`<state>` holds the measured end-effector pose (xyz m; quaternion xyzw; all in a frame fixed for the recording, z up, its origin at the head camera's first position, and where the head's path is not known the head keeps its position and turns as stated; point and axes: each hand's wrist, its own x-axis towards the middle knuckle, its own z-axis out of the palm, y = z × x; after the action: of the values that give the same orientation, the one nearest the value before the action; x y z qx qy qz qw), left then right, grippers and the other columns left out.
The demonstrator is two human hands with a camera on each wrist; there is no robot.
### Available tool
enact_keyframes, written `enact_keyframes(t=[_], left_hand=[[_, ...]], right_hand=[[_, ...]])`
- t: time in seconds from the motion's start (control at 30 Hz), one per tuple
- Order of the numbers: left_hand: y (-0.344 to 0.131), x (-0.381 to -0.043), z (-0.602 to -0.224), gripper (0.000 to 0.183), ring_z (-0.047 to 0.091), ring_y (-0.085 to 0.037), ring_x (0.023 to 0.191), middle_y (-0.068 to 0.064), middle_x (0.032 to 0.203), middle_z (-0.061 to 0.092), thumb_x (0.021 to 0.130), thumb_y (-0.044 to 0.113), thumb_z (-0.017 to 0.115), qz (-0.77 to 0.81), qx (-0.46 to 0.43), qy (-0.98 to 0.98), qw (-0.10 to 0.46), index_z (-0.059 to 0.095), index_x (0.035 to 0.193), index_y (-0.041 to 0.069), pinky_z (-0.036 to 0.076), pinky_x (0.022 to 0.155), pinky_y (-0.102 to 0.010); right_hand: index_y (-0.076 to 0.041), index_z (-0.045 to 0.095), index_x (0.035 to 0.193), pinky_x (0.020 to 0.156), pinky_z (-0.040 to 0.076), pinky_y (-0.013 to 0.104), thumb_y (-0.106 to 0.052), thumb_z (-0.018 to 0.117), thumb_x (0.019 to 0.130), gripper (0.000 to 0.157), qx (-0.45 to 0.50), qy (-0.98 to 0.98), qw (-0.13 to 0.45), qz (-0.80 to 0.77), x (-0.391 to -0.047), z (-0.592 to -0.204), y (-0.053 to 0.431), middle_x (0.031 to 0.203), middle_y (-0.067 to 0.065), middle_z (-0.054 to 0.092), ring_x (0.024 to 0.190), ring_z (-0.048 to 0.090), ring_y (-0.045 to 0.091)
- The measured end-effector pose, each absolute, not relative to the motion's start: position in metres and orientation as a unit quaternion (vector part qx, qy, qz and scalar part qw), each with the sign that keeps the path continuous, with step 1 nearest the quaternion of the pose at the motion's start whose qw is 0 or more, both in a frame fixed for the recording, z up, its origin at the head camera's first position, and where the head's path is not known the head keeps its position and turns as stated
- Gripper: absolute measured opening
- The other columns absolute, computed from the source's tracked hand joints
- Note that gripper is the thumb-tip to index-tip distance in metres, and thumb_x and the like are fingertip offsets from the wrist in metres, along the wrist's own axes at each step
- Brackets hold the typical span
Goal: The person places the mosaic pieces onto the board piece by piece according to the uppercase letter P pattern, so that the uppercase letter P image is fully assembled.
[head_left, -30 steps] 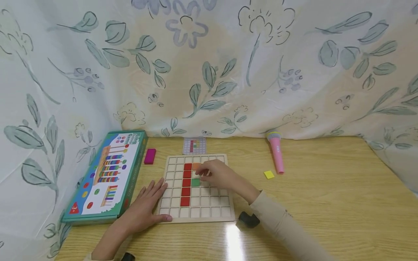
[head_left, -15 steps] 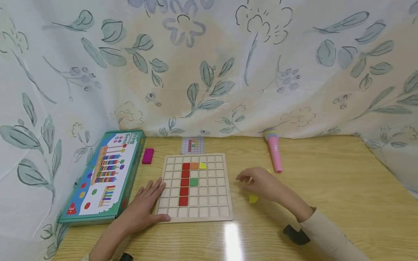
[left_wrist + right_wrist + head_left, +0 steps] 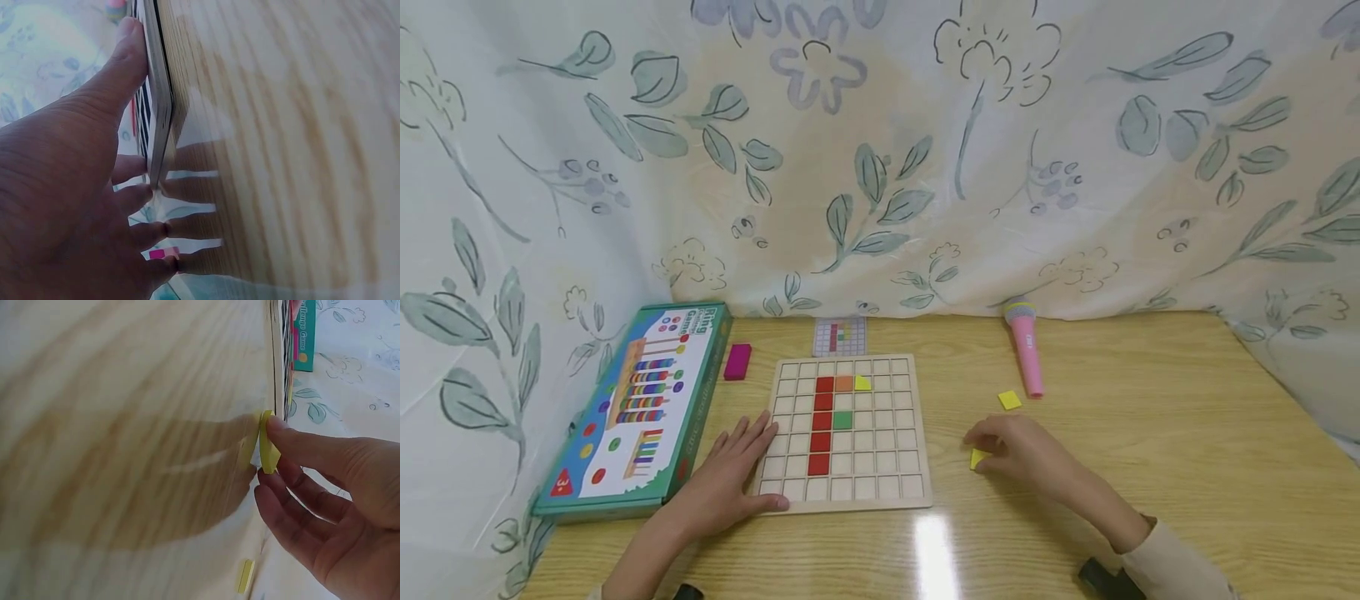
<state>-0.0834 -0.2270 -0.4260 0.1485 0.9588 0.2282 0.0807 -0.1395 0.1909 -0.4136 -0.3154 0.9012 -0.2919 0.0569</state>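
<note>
A wooden grid board (image 3: 887,439) lies on the table, holding a column of red tiles (image 3: 821,442), an orange tile (image 3: 844,383), a green tile (image 3: 843,420) and a yellow tile with one rounded corner (image 3: 862,383). My left hand (image 3: 730,467) rests along the board's left edge, fingers spread and thumb on its front left corner. Right of the board, my right hand (image 3: 1026,454) pinches a yellow tile (image 3: 269,442) between thumb and fingers, tilted up off the tabletop in the right wrist view. Fingers partly hide this tile in the head view. A yellow square tile (image 3: 1010,401) lies just beyond.
A small pattern card (image 3: 839,337) lies behind the board. To the left are a magenta block (image 3: 737,362) and a green game box (image 3: 632,408). A pink toy microphone (image 3: 1026,350) lies at the back right, before a floral cloth (image 3: 880,167).
My right hand has left the board, where a yellow tile now sits beside the orange one. It has moved right and taken hold of another yellow tile. The left hand has stayed put.
</note>
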Motion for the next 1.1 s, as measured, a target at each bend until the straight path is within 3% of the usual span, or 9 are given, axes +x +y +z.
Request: enact_keyframes(t=[0.47, 1.1], left_hand=[[-0.228, -0.083, -0.429, 0.104, 0.012, -0.046, 0.146, -0.016, 0.161, 0.02, 0.077, 0.063, 0.07, 0.234, 0.152, 0.957, 0.079, 0.031, 0.153, 0.003, 0.01, 0.115, -0.063], [-0.228, -0.084, -0.43, 0.103, 0.012, -0.045, 0.146, -0.015, 0.161, 0.02, 0.078, 0.063, 0.071, 0.232, 0.153, 0.958, 0.075, 0.031, 0.153, 0.004, 0.011, 0.116, -0.063]], right_hand=[[-0.003, 0.072, 0.101, 0.069, 0.057, 0.027, 0.007, 0.076, 0.078, 0.026, -0.36, 0.88, 0.052, -0.306, -0.151, -0.401, 0.165, 0.084, -0.006, 0.065, 0.078, 0.059, 0.009], [-0.006, 0.072, 0.109, 0.075, 0.054, 0.024, -0.004, 0.076, 0.084, 0.025, -0.359, 0.858, 0.099, -0.354, -0.192, -0.403, 0.083, 0.089, -0.006, 0.065, 0.083, 0.058, 0.011]])
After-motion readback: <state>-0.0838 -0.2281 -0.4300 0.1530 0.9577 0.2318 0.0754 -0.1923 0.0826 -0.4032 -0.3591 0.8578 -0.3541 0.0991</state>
